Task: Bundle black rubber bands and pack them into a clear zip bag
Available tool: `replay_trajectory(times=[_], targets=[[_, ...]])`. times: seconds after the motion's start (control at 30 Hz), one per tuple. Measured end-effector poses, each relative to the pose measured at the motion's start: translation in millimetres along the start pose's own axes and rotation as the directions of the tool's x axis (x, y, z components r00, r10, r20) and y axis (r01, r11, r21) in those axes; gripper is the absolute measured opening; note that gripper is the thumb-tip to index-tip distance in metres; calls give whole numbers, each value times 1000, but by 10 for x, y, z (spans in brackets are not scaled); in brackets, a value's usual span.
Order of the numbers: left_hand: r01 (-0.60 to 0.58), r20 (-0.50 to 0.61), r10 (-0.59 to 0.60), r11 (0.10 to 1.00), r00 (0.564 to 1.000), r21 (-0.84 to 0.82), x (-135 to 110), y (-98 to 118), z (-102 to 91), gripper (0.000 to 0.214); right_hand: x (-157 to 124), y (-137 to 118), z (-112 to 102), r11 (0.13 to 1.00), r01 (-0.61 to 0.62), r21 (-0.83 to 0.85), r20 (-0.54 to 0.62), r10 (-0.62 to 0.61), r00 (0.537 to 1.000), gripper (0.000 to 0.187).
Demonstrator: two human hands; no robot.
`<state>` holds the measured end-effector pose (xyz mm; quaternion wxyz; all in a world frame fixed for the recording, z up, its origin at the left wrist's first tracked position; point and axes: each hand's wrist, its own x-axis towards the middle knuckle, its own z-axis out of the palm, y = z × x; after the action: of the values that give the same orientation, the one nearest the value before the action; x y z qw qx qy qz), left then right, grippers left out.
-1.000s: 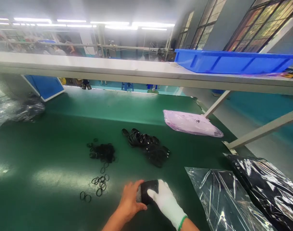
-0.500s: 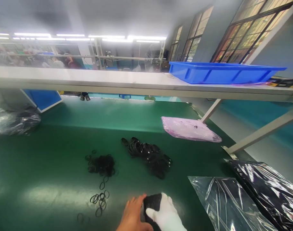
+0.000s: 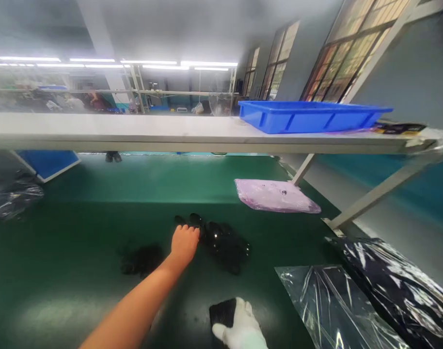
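My bare left hand (image 3: pixel 185 242) is stretched forward to the left end of a pile of shiny black oval rings (image 3: pixel 225 245). Its fingers are curled down among them, and what lies under the fingertips is hidden. Near the front edge of the view, my right hand (image 3: pixel 243 325) in a white glove is closed around a black ribbed block (image 3: pixel 223 315), with the thumb across its near face. To the left of the ring pile lies a dark heap of thin black bands (image 3: pixel 145 259), partly behind my left forearm.
Clear plastic bags (image 3: pixel 326 295) and a glossy black bag (image 3: pixel 392 276) lie on the green table (image 3: pixel 79 237) at right. A pink packet (image 3: pixel 276 196) rests farther back. Across the back runs a white shelf (image 3: pixel 134 128) bearing a blue bin (image 3: pixel 312 116). Crumpled plastic (image 3: pixel 14 196) sits at far left.
My left hand has left the black block and moved forward and left to the oval rings. The right hand keeps hold of the block. The view has shifted slightly.
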<state>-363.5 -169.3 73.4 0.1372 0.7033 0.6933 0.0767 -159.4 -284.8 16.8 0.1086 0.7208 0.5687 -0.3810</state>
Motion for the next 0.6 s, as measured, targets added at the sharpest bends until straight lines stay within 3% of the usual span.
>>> replay_trajectory(times=[0.13, 0.23, 0.3, 0.4, 0.6], targets=[[242, 202, -214, 963, 956, -122, -828, -3, 266, 30, 54, 19, 21, 998, 54, 30, -50, -52, 997, 89], [355, 311, -274, 904, 910, -240, -1431, 133, 608, 35, 87, 36, 20, 996, 84, 27, -39, -83, 996, 83], [404, 347, -290, 856, 892, -322, -1653, 244, 815, 35, 87, 45, 12, 993, 113, 21, -41, -113, 993, 77], [445, 358, -302, 780, 884, -440, -1728, 358, 1013, 33, 55, 50, -12, 988, 156, 7, -59, -155, 986, 71], [493, 387, -310, 625, 868, -606, -1627, 401, 1179, 26, 8, 41, -39, 984, 176, -10, -68, -176, 982, 66]])
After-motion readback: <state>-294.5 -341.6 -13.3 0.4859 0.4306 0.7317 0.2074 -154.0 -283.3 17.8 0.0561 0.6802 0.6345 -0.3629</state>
